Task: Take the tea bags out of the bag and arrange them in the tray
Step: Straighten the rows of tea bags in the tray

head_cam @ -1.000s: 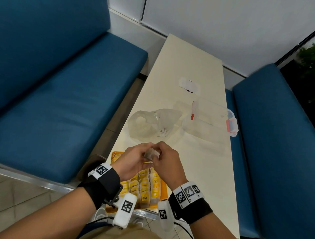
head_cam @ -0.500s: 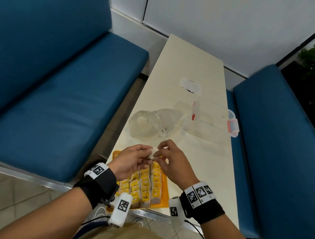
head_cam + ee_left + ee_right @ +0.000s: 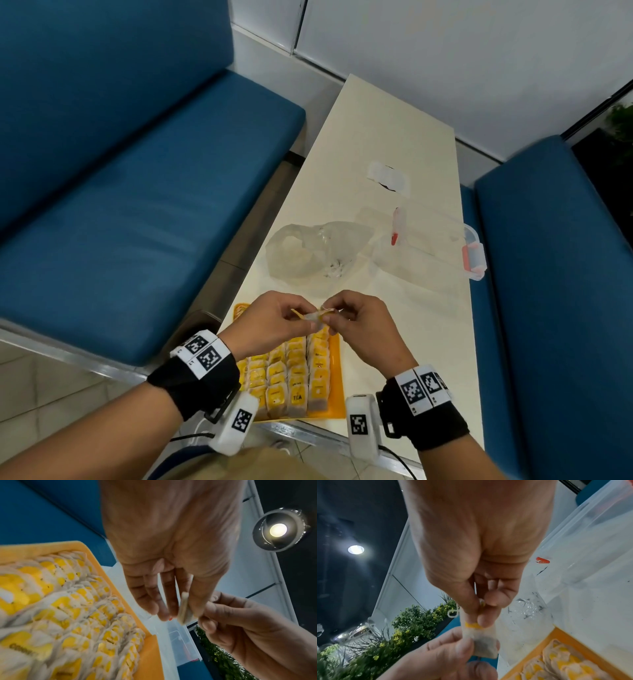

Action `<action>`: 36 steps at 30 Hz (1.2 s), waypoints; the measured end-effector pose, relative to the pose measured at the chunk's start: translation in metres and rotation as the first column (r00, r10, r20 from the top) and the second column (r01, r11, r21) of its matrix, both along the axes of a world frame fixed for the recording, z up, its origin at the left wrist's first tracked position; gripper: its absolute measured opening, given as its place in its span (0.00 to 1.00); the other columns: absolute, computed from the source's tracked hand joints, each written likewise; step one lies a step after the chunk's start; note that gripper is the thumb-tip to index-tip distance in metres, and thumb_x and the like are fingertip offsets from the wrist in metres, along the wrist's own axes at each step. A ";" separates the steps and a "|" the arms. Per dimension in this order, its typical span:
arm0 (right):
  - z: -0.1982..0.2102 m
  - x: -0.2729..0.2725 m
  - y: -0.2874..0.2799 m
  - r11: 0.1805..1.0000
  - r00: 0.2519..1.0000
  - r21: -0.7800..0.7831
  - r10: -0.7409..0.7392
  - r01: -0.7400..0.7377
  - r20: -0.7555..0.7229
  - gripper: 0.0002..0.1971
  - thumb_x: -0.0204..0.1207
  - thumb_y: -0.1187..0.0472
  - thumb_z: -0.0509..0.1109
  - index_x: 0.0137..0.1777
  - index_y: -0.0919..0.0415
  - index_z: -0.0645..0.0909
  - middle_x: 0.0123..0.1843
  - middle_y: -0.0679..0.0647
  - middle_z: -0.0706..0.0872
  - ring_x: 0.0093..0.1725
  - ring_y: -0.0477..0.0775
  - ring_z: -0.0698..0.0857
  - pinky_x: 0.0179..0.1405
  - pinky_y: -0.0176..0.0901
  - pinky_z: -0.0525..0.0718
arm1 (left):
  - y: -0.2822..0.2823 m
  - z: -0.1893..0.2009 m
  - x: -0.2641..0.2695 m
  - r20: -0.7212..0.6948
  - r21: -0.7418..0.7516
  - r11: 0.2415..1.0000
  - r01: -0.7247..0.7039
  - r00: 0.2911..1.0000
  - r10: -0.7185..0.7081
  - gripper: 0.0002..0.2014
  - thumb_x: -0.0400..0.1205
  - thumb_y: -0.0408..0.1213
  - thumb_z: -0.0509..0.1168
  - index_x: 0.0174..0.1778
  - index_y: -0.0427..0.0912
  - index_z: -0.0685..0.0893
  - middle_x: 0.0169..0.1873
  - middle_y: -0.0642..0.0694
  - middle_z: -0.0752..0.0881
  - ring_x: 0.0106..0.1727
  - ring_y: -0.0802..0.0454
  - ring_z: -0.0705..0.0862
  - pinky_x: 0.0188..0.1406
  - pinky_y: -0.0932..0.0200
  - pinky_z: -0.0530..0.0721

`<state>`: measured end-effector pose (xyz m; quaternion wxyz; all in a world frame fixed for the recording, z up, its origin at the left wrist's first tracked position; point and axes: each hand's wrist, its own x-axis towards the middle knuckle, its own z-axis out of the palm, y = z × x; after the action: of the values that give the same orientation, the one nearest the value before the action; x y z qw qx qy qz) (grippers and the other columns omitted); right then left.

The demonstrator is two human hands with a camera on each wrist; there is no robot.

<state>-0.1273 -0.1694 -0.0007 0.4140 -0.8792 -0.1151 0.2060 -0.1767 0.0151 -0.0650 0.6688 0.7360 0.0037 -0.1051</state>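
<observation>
Bag [image 3: 317,251] behind tray [image 3: 337,377]

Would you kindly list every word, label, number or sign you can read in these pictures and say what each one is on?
"TEA": on the yellow tag of a front-row tea bag in the orange tray, head view.
Dark print on the neighbouring tags: too small to read.
Dark word on a near tag in the left wrist view: blurred, unreadable.
Wristband markers: black-and-white square codes, no letters.
Held tea bag: no readable print shows.

Bright ceiling spotlights, soft shadows, blurred wrist views
</observation>
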 end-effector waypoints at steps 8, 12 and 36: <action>-0.005 -0.018 -0.010 0.695 0.869 -0.538 0.466 -0.477 -0.169 0.07 0.75 0.64 0.67 0.46 0.53 0.86 0.50 0.50 0.89 0.44 0.48 0.85 0.40 0.39 0.81 | 0.048 -0.028 -0.007 -0.028 0.525 0.827 -0.201 0.967 0.253 0.12 0.77 0.51 0.79 0.53 0.65 0.85 0.47 0.57 0.79 0.44 0.59 0.83 0.44 0.57 0.82; -0.018 -0.029 0.000 0.529 0.784 -0.596 0.529 -0.604 -0.325 0.09 0.73 0.69 0.65 0.46 0.56 0.85 0.50 0.56 0.88 0.40 0.52 0.79 0.27 0.37 0.70 | 0.066 -0.044 -0.014 -0.156 0.647 0.758 -0.087 0.957 0.243 0.11 0.81 0.50 0.74 0.58 0.60 0.82 0.47 0.54 0.80 0.47 0.54 0.82 0.39 0.60 0.75; -0.065 -0.050 0.005 0.305 0.767 -0.781 0.558 -0.545 -0.317 0.12 0.76 0.75 0.65 0.56 0.66 0.83 0.55 0.65 0.86 0.54 0.68 0.87 0.46 0.53 0.83 | 0.064 -0.050 -0.016 -0.185 0.545 0.836 -0.067 0.963 0.198 0.09 0.86 0.36 0.65 0.54 0.53 0.89 0.40 0.55 0.88 0.42 0.58 0.86 0.33 0.61 0.78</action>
<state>-0.1769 -0.1645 -0.0658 -0.1593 -0.8713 -0.2966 0.3570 -0.1923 0.0793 -0.1146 0.4382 0.8731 0.1625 -0.1388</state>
